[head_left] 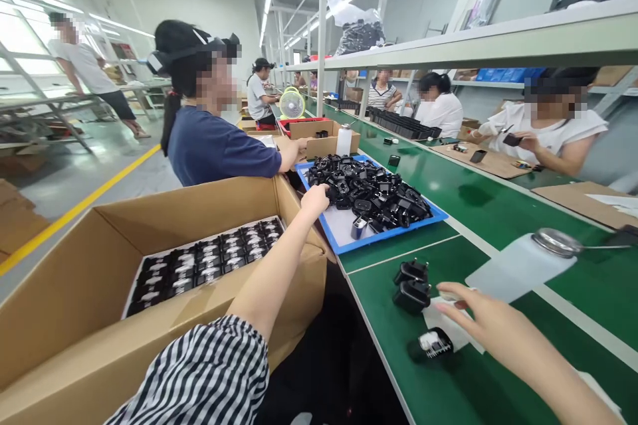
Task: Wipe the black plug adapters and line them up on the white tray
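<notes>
My left hand (315,202) reaches out over the near edge of a blue tray (383,236) heaped with black plug adapters (369,194); its fingers curl at the pile, and what they hold is hidden. My right hand (481,320) lies on the green bench (478,212), fingers stretched over a white cloth (448,329). A black adapter (431,344) lies just left of its fingertips. Two more black adapters (411,285) sit a little farther out.
A large cardboard box (90,345) at my left holds rows of packed adapters (209,260). A white dispenser bottle (523,264) stands at the right. A person in a dark blue top (214,146) sits ahead on the left; other workers sit across the bench.
</notes>
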The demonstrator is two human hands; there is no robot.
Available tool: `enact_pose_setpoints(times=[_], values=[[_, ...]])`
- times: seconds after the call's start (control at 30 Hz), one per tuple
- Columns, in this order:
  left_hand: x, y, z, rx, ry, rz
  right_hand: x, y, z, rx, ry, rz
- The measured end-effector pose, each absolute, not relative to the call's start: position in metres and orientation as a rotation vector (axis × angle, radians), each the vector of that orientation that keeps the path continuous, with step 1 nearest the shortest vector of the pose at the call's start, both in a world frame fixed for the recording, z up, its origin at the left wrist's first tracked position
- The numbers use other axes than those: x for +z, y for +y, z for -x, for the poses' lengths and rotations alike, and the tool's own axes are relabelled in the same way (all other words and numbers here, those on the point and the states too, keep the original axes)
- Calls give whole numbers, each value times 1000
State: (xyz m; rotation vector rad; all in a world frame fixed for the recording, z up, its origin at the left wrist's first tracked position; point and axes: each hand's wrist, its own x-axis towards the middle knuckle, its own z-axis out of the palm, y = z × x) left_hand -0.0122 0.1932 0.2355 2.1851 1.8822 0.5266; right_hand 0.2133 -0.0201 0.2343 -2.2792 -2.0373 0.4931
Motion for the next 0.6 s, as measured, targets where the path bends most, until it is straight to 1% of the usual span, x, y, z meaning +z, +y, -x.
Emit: enact_pose_setpoints(times=[0.13,0.23,0.3,0.37,0.4,0.47,0.53,0.6], values=[[222,205,12,645,1831,-2187,242,-24,-233,501,-1943,2281],[230,195,12,762,1789,-2180,248,-27,-238,421,-1868,2242],[239,177,6,951,1582,-2072,253,-31,-233,370,-1782,2157],[247,148,-8,1089,1129,-1787,257,-34,-224,403,-1677,1978],[249,131,-16,1058,871,-1604,258,-35,-218,466,-1622,1857],[250,92,-35,845,519,-1296,259,-37,-207,657,-1526,1596],[245,57,-51,605,384,-1088,258,-38,-201,866,-1495,1389],[237,32,-61,466,350,-972,257,-41,-199,971,-1502,1301]])
